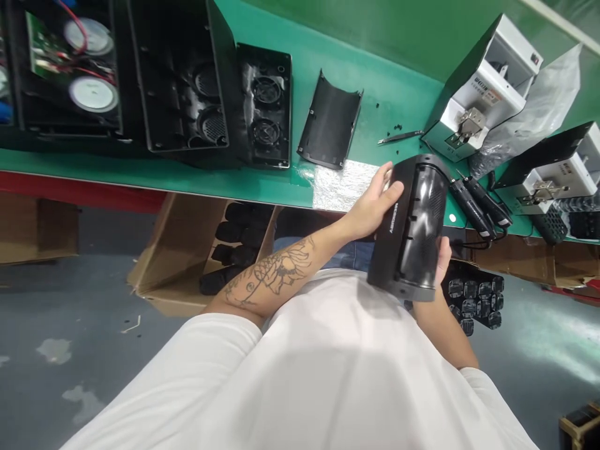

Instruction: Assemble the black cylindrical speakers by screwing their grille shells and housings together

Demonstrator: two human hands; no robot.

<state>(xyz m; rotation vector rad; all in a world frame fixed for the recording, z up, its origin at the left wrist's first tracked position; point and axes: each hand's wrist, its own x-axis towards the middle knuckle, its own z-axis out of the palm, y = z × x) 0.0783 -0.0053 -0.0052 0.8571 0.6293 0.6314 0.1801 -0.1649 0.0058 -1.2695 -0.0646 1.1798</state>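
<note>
Holding a black, roughly box-shaped plastic housing with a glossy curved recess (419,228) in both hands, tilted, above the near edge of the green bench (328,56) and in front of the white shirt. Left hand (379,201) grips its upper left side: thumb laid on the flat face near a line of white lettering, fingers partly hidden behind. Right hand (443,259) grips the lower right edge; most of its fingers are out of sight behind the housing.

Bench, left of the housing: a curved black plastic cover (330,122) lies apart, with a crinkled silver foil sheet (342,187) just below it, near the left hand. Further left, a black panel with two round grilles (267,106).

Bench, beyond the housing: slim dark metal tweezers (400,137), small black screws (398,127) scattered near them. Right of the housing: two black cylindrical screwdrivers (471,206) side by side, then two white-and-black box-shaped machines (487,87), a crumpled clear plastic bag (553,100) between them. Below the bench, left: an open brown cardboard box (180,244) containing black parts.
</note>
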